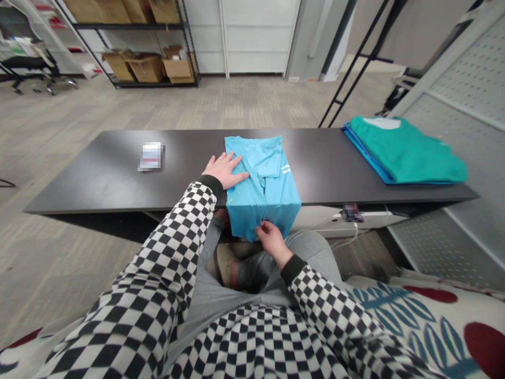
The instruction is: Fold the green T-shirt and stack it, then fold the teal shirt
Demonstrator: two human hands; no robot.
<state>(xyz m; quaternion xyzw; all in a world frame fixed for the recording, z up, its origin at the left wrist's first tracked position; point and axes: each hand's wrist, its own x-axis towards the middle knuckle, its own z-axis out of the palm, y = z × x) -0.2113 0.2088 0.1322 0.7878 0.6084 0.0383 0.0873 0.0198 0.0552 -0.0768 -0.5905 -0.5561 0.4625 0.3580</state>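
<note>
A light blue T-shirt, partly folded into a narrow shape, lies across the dark table. Its near end hangs over the front edge. My left hand rests flat on the shirt's left side, fingers spread. Below the table edge, my right hand pinches the hanging hem between thumb and fingers. A sleeve lies folded inward on top, and a small white logo shows near the right side.
The black table stands low in front of my knees. At its right end lies a stack of folded clothes, a green garment over blue ones. A small blurred packet sits on the left. Behind are shelves with cardboard boxes.
</note>
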